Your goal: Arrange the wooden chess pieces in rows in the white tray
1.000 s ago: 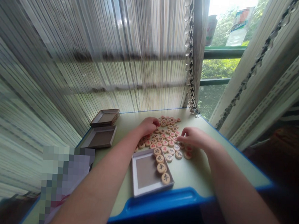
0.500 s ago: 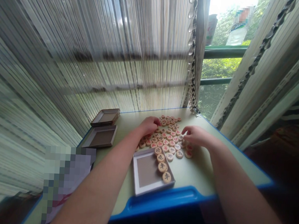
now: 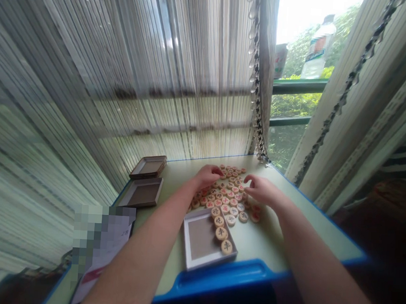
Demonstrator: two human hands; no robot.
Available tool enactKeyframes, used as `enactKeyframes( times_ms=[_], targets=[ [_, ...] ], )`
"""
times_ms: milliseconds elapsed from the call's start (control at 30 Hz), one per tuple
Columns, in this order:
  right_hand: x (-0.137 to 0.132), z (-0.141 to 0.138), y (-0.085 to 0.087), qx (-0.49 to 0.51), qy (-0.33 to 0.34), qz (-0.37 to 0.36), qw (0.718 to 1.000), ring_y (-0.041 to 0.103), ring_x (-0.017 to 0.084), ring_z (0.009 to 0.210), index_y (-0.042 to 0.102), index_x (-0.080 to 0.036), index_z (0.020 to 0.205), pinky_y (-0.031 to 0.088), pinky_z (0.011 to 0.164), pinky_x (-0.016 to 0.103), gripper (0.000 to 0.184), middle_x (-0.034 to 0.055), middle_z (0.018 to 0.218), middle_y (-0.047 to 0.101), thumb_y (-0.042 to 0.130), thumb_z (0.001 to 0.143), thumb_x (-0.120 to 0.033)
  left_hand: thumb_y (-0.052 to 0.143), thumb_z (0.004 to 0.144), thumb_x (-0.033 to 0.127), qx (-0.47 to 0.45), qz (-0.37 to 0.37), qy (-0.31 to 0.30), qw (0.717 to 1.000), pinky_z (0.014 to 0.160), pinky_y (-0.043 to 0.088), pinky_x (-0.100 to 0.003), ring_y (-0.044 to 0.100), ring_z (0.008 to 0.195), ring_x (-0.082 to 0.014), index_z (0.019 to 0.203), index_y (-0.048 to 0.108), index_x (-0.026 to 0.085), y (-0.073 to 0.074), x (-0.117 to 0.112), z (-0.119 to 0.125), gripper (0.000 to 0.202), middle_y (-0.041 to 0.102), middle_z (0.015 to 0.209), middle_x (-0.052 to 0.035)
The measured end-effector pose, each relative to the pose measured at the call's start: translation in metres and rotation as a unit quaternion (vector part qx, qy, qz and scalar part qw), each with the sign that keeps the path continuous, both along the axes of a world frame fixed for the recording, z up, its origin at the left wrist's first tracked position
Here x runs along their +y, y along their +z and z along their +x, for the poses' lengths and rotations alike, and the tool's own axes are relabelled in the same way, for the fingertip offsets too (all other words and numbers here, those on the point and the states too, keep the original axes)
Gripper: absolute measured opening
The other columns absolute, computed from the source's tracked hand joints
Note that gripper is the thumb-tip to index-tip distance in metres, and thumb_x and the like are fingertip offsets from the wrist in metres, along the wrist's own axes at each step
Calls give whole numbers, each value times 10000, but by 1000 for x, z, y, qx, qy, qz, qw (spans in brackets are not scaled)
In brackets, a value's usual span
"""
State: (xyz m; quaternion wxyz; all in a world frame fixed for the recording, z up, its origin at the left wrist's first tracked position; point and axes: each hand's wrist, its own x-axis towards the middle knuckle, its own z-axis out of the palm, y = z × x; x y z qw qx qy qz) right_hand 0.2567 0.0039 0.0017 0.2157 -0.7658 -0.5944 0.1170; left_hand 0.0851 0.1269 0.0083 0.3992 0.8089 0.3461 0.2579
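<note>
Both hands are out over the pile. The wooden discs [image 3: 228, 197] lie spread in a loose patch on the far middle of the pale green surface [image 3: 269, 238], face up, marked in red or black. The left hand [image 3: 206, 176] sits palm down on the patch's far left corner, fingers curled onto the discs. Whether it has one pinched I cannot tell, because the knuckles hide the fingertips. The right hand [image 3: 260, 190] comes in from the other side, fingers bent, tips touching the discs at the right edge of the patch. Here too I cannot tell whether it grips one or merely rests on them. The two hands sit near each other with a strip of discs between them.

Nearer the camera, a shallow white box [image 3: 196, 257] lies just beside the patch. A line of four discs [image 3: 221, 233] runs down along the inside of its right wall, and the rest of its grey floor is bare. Over on the left, a nearer brown tray [image 3: 142, 192] and a farther brown tray [image 3: 149, 166] lie close together, well apart from the discs. A striped curtain [image 3: 125, 74] hangs behind the surface. A bottle [image 3: 317, 51] stands on the green window rail [image 3: 298, 86].
</note>
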Motion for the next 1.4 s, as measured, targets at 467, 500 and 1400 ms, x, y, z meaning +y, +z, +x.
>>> enactKeyframes(
  times_ms=[467, 500, 1400],
  targets=[
    [9, -33, -16, -48, 118, 191, 973, 533, 168, 799, 628, -198, 806, 390, 690, 263, 291, 51, 824, 606, 427, 838, -406, 448, 783, 440, -150, -6, 196, 969, 503, 368, -208, 515, 583, -109, 661, 611, 129, 45, -13, -45, 372, 594, 636, -39],
    [9, -33, -16, -42, 122, 193, 973, 533, 170, 792, 630, -195, 808, 392, 685, 264, 294, 51, 814, 608, 427, 836, -407, 453, 786, 414, -119, 17, 208, 971, 536, 391, -217, 537, 612, -119, 676, 624, 128, 39, -14, -52, 350, 619, 666, -48],
    [-10, -36, -3, -27, 204, 110, 972, 585, 162, 701, 701, -168, 810, 416, 635, 247, 275, 56, 790, 681, 476, 767, -321, 582, 655, 108, 202, 26, 45, 978, 539, 434, -199, 594, 593, -117, 892, 695, 174, 6, -61, -98, 270, 692, 773, -27]
  ],
)
